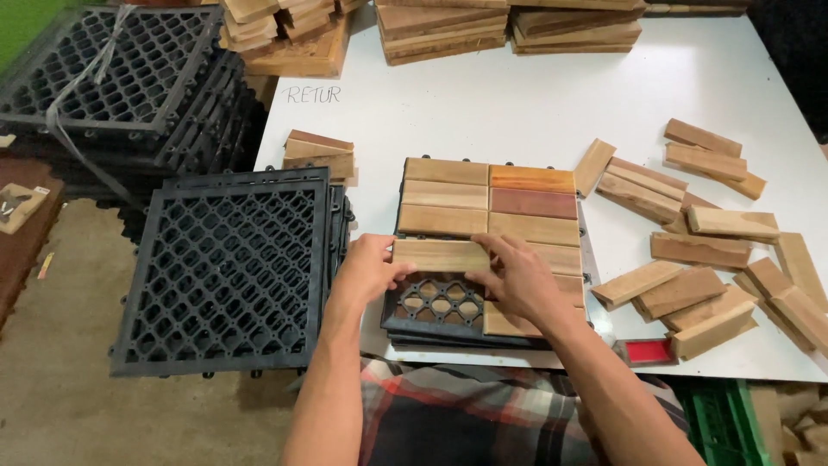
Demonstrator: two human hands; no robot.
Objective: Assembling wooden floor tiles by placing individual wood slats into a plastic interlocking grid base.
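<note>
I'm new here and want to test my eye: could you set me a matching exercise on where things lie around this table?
Things:
1. wooden slat
2. loose slats
3. black plastic grid
4. red block

Places:
A. near table edge, right of the tile
B. held by left hand and right hand
C. left of the tile, overhanging the table
D. scattered on the right of the white table

Pairs: 1-B, 2-D, 3-C, 4-A
</note>
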